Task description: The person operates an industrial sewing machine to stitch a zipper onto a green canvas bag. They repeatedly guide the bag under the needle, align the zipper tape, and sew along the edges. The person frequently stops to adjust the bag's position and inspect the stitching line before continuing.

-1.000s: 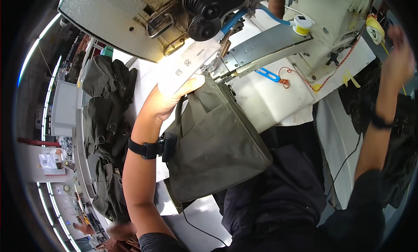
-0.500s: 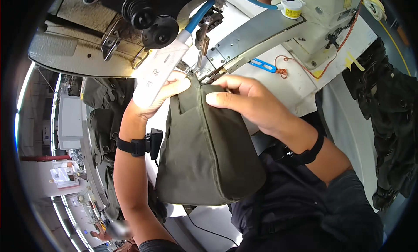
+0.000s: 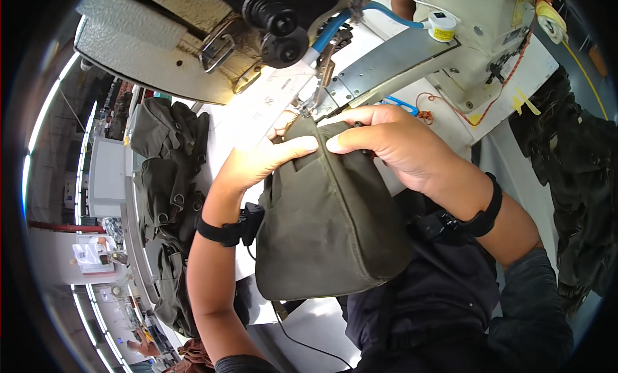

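Observation:
An olive-green fabric pouch (image 3: pixel 328 225) sits with its top edge under the needle area of an industrial sewing machine (image 3: pixel 360 64). My left hand (image 3: pixel 261 160) grips the pouch's upper left edge, fingers laid across the top. My right hand (image 3: pixel 393 144) pinches the upper right edge close to the needle (image 3: pixel 315 105). Both wrists wear black bands. The pouch's lower body hangs toward my lap.
A pile of finished olive-green pouches (image 3: pixel 170 199) lies on the table to my left. More dark green fabric (image 3: pixel 573 180) hangs at the right. A yellow thread spool (image 3: pixel 547 15) stands on the machine's white body, and a blue tool (image 3: pixel 402 104) lies on the bed.
My right hand came down from the machine's far right and took hold of the pouch's top edge. The pouch now sits closer under the needle, and the view has shifted nearer.

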{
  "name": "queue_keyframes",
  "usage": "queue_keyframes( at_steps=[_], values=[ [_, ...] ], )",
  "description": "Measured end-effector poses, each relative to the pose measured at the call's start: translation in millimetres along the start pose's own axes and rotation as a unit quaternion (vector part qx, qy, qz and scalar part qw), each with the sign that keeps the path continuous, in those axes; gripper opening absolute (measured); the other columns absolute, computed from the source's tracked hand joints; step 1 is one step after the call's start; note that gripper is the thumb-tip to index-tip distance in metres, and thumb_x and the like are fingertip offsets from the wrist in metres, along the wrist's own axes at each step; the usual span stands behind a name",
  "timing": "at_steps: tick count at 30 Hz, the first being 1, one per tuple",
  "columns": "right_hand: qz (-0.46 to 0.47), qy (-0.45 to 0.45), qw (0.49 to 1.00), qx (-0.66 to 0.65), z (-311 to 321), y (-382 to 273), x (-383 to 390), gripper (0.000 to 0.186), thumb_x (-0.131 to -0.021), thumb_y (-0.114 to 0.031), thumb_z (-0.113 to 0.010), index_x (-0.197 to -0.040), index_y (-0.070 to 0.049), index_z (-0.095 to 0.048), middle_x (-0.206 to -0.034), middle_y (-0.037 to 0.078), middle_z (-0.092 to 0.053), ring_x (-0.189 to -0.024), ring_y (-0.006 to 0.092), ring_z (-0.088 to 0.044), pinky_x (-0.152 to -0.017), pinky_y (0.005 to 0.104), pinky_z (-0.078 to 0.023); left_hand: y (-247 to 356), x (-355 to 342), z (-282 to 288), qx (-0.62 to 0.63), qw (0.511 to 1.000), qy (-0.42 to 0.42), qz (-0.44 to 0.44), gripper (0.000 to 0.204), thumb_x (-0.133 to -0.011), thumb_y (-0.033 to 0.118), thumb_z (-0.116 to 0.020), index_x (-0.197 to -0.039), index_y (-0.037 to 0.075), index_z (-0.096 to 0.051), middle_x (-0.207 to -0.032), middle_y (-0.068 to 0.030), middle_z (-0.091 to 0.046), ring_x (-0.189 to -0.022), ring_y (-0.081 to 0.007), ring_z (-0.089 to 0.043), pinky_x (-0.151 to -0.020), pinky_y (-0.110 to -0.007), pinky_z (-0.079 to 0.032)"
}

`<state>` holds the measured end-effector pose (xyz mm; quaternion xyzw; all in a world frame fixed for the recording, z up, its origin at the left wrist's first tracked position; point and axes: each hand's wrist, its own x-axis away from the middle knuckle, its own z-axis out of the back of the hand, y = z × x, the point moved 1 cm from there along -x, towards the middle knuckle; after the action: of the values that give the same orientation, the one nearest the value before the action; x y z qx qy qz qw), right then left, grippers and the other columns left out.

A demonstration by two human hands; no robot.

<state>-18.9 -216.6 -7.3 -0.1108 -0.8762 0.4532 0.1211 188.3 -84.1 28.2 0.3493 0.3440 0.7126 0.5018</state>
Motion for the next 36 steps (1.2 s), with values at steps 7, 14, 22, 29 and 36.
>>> queue_keyframes(
  at_steps=[7,14,22,29,36],
  values=[
    [-0.032,-0.006,0.999,-0.017,10,3,-9,0.034,-0.091,-0.009,-0.073,-0.122,0.002,-0.074,-0.107,0.005,-0.077,-0.096,0.0112,-0.068,-0.092,0.0269,-0.05,-7,-4,-1,-0.039,0.998,0.02,-0.045,0.016,-0.094,0.014,-0.082,-0.101,0.006,-0.07,-0.092,0.005,-0.068,-0.083,-0.003,-0.057,-0.075,-0.024,-0.048],
    [0.033,0.054,0.967,0.247,0,-13,-4,0.024,-0.094,-0.019,-0.074,-0.11,-0.001,-0.075,-0.095,0.003,-0.076,-0.088,0.0091,-0.067,-0.082,0.0269,-0.049,2,-16,8,-0.038,0.995,-0.001,-0.091,0.016,-0.092,0.015,-0.083,-0.094,0.009,-0.069,-0.085,0.0077,-0.062,-0.076,-0.0022,-0.051,-0.068,-0.024,-0.043],
    [0.34,0.222,0.669,0.622,-15,-21,-2,0.016,-0.088,-0.019,-0.07,-0.093,-0.004,-0.071,-0.087,0.013,-0.073,-0.092,0.0342,-0.066,-0.09,0.0453,-0.043,8,-21,12,-0.038,0.995,-0.011,-0.093,0.019,-0.091,0.016,-0.083,-0.098,0.009,-0.068,-0.089,0.0057,-0.063,-0.079,-0.0042,-0.052,-0.071,-0.025,-0.044],
    [0.346,0.235,0.687,0.594,-13,-15,-13,0.02,-0.084,-0.019,-0.069,-0.094,-0.003,-0.076,-0.092,0.01,-0.074,-0.101,0.0294,-0.062,-0.095,0.0432,-0.041,13,-31,15,-0.037,0.994,-0.017,-0.101,0.022,-0.091,0.017,-0.084,-0.102,0.008,-0.067,-0.092,0.004,-0.063,-0.082,-0.006,-0.053,-0.073,-0.026,-0.044],
    [0.246,0.16,0.832,0.471,-16,-28,-12,0.02,-0.079,-0.024,-0.071,-0.085,-0.005,-0.074,-0.078,0.014,-0.07,-0.091,0.0311,-0.064,-0.094,0.0428,-0.038,13,-24,21,-0.042,0.996,-0.022,-0.074,0.026,-0.091,0.018,-0.084,-0.106,0.008,-0.066,-0.095,0.0023,-0.063,-0.085,-0.0078,-0.054,-0.076,-0.027,-0.045]
  ],
)
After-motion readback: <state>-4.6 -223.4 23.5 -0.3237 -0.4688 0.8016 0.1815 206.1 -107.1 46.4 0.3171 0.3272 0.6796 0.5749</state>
